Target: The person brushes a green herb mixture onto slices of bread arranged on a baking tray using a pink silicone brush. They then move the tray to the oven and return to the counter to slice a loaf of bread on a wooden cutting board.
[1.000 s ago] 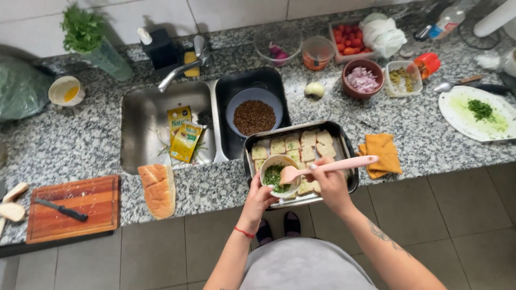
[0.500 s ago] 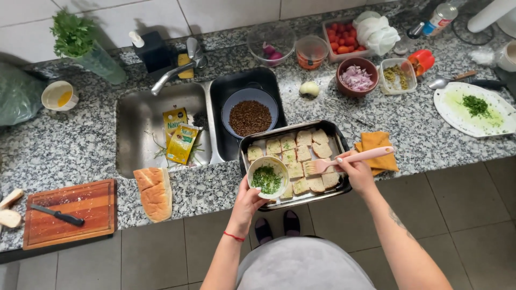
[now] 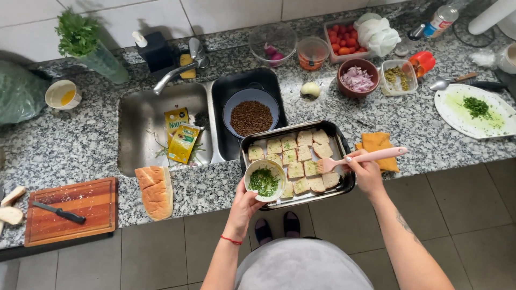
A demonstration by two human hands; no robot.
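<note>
Brushing has shifted off the dip: a second ago the pink silicone brush had its head over the small bowl of chopped herbs, and now the bristles lie on the bread slices at the right end of the baking tray, so the herb mix looks to be going onto the bread rather than being picked up. The right hand is closed around the brush handle, fingers wrapped over it, with the handle running out to its right. The left hand cups the bowl from below and holds it over the tray's near left corner, well left of the bristles. Slices fill the tray in rows, so plenty of bread lies between the two grips. Just beyond the brush hand a folded orange cloth sits under the handle's far end, apart from the tray rim. Further back from the bowl hand, a colander of brown lentils rests in the sink. Far to the left of both hands lie a bread loaf and a cutting board with a knife. Nothing crowds the brush's path across the slices; only the bowl overhangs the nearest ones.
</note>
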